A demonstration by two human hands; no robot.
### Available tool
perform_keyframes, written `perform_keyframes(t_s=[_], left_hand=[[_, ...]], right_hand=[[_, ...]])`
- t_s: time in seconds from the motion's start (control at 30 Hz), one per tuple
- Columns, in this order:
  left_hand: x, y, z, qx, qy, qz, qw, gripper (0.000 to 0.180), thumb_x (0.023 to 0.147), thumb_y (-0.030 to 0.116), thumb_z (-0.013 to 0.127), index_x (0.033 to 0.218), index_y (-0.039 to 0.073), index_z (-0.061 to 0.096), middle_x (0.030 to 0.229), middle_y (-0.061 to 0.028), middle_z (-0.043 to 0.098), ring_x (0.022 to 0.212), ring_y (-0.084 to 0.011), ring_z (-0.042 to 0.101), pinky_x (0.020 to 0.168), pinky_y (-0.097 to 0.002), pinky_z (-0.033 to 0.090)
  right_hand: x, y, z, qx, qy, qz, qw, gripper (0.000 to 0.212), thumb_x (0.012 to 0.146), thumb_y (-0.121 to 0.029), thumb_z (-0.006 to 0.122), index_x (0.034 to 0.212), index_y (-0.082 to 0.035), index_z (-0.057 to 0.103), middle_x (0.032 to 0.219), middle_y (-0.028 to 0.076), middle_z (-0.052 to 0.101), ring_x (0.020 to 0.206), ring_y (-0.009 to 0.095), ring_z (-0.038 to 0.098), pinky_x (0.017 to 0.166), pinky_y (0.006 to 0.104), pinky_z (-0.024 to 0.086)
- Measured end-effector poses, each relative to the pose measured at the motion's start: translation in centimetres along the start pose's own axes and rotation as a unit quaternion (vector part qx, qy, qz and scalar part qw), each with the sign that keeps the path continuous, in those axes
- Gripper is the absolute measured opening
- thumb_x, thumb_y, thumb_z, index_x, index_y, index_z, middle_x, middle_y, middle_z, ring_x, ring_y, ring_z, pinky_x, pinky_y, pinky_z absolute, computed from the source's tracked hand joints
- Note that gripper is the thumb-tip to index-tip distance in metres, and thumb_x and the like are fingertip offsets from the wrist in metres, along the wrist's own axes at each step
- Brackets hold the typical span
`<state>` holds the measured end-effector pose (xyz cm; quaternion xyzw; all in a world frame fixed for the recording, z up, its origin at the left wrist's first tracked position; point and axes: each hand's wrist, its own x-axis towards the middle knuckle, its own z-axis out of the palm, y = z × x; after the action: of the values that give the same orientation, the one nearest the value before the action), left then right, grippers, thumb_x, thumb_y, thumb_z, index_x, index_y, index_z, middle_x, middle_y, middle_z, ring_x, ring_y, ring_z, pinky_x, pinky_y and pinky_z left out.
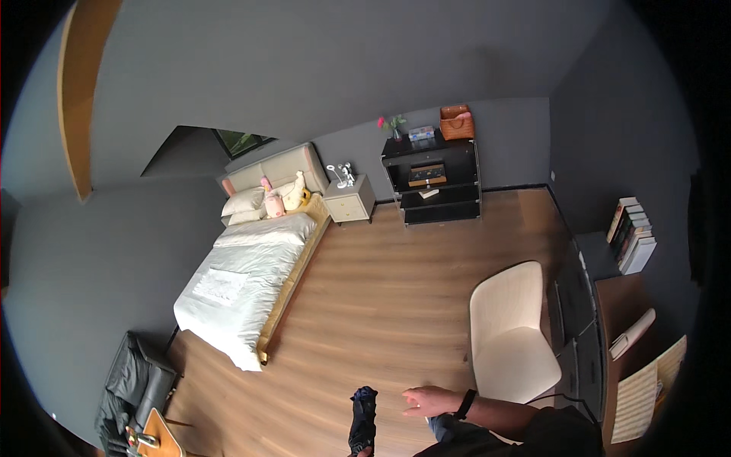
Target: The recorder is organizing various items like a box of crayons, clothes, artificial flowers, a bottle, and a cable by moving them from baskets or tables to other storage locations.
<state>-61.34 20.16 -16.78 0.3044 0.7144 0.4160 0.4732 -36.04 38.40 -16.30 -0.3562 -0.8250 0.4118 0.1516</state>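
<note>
At the bottom edge, my left hand (361,453) shows only in a small part, closed round the lower end of a dark folded umbrella (364,417). The umbrella stands nearly upright, its loose bunched cloth at the top. Just to the right of it, my right hand (428,401) hangs in the air with a black band on the wrist. Its fingers point left toward the umbrella, apart from it, and nothing is in them.
A cream chair (512,343) stands close on my right, beside a desk (609,305) with books (633,238). Ahead are a black shelf unit (430,183), a nightstand (350,206) and a bed (244,282). A black armchair (137,381) and small wooden table (161,436) are at lower left.
</note>
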Motion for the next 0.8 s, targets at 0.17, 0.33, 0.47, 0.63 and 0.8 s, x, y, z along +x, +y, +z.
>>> perform_keyframes(t_s=[0.17, 0.33, 0.47, 0.63, 0.8], left_hand=[[9.8, 3.7, -0.7, -0.035, 0.008, -0.048, 0.998, 0.035, 0.089, 0.036, 0.053, 0.065, 0.010, 0.055, 0.054, 0.0016, 0.045, 0.048, -0.0121, 0.038, 0.047, -0.0298, 0.030], [24.1, 11.0, 1.4, -0.013, -0.055, -0.077, 0.995, 0.033, 0.089, 0.037, 0.057, 0.071, 0.010, 0.057, 0.056, 0.0002, 0.048, 0.047, -0.0126, 0.041, 0.047, -0.0273, 0.033], [36.5, 16.1, 1.2, 0.022, -0.090, -0.110, 0.990, 0.034, 0.082, 0.039, 0.067, 0.079, 0.005, 0.061, 0.059, -0.0073, 0.057, 0.049, -0.0197, 0.055, 0.047, -0.0307, 0.042], [46.7, 23.4, 6.0, -0.070, -0.128, -0.175, 0.974, 0.034, 0.085, 0.040, 0.063, 0.078, 0.007, 0.057, 0.059, -0.0057, 0.055, 0.047, -0.0175, 0.053, 0.046, -0.0280, 0.042], [59.8, 25.8, 11.6, -0.104, -0.192, -0.282, 0.934, 0.040, 0.084, 0.047, 0.061, 0.080, 0.009, 0.055, 0.058, -0.0038, 0.052, 0.048, -0.0165, 0.050, 0.046, -0.0275, 0.038]], right_hand=[[6.8, 5.6, -2.0, -0.003, -0.030, -0.004, 1.000, 0.051, 0.086, -0.041, 0.067, 0.111, 0.002, 0.058, 0.097, 0.019, 0.066, 0.087, 0.032, 0.066, 0.073, 0.0394, 0.052], [12.4, 14.2, -7.1, -0.025, 0.031, 0.101, 0.994, 0.046, 0.084, -0.043, 0.064, 0.097, 0.001, 0.059, 0.096, 0.023, 0.065, 0.094, 0.039, 0.063, 0.079, 0.0455, 0.050], [17.5, 15.2, -14.3, -0.028, 0.052, 0.166, 0.984, 0.041, 0.084, -0.039, 0.064, 0.096, 0.000, 0.060, 0.094, 0.023, 0.066, 0.091, 0.039, 0.063, 0.079, 0.0454, 0.051], [26.2, 16.4, -19.8, -0.045, 0.183, 0.104, 0.977, 0.030, 0.085, -0.031, 0.064, 0.088, -0.002, 0.058, 0.080, 0.016, 0.063, 0.077, 0.035, 0.063, 0.068, 0.0428, 0.050], [32.7, 19.4, -24.8, 0.073, 0.327, 0.111, 0.936, 0.023, 0.084, -0.024, 0.064, 0.096, -0.005, 0.061, 0.084, 0.013, 0.066, 0.079, 0.032, 0.065, 0.069, 0.0409, 0.051]])
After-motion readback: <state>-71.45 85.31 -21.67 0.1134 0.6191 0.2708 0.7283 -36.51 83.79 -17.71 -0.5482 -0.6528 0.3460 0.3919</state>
